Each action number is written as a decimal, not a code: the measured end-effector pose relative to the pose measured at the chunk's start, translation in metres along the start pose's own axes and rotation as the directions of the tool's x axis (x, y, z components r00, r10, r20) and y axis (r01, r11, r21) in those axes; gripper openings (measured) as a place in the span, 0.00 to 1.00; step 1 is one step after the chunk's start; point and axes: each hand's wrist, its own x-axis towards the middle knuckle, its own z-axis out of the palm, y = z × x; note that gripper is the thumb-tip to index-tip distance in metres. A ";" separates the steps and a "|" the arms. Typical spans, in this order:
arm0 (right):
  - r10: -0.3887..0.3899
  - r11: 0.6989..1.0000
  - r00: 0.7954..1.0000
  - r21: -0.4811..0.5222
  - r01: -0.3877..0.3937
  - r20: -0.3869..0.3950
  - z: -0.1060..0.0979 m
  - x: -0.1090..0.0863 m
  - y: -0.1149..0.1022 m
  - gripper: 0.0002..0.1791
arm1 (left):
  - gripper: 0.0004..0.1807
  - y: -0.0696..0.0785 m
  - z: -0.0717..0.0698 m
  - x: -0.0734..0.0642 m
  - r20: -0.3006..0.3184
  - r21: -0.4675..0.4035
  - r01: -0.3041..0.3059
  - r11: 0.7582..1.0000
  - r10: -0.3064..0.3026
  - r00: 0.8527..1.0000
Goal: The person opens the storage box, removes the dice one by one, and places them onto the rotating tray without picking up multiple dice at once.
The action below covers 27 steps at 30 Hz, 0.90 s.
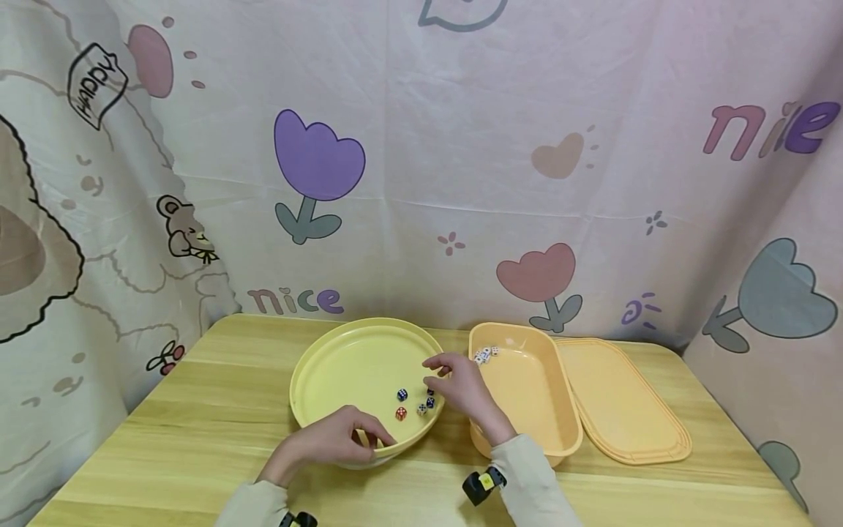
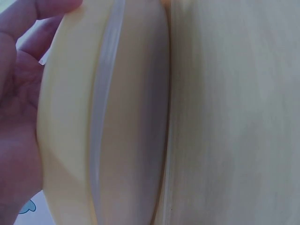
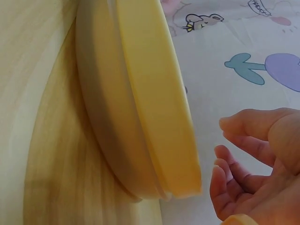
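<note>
A round yellow bowl (image 1: pixel 342 366) with a broad rim stands on the table. My left hand (image 1: pixel 342 437) holds its near rim, the fingers reaching over to the inner side. In the left wrist view the palm lies along the bowl's side wall (image 2: pixel 68 117). Over the bowl's right edge is my right hand (image 1: pixel 464 384), thumb and fingers apart with nothing between them. Below it lie several dark blue dice (image 1: pixel 402 394), a pale die (image 1: pixel 422 409) and a red die (image 1: pixel 401 413). The right hand partly covers one blue die.
To the right of the bowl stands an orange rectangular container (image 1: pixel 527 380) with several white dice (image 1: pixel 486 354) in its far left corner. A flat orange lid (image 1: pixel 626 399) lies beside it. Behind the wooden table (image 1: pixel 197 410) hangs a printed curtain (image 1: pixel 421 161).
</note>
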 end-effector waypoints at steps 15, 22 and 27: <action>0.006 0.996 1.000 -0.086 -0.006 0.001 -0.042 0.022 -0.009 0.10 | 0.14 -0.001 -0.001 -0.002 -0.005 -0.004 0.007 1.000 -0.007 1.000; 0.049 0.995 0.999 -0.085 -0.051 -0.023 -0.063 0.045 0.031 0.10 | 0.14 -0.003 0.000 -0.003 -0.011 0.003 -0.008 1.000 0.008 1.000; 0.150 0.986 0.987 -0.066 -0.154 -0.060 -0.072 0.049 0.064 0.11 | 0.14 -0.001 0.000 0.000 0.003 0.000 -0.029 1.000 0.029 1.000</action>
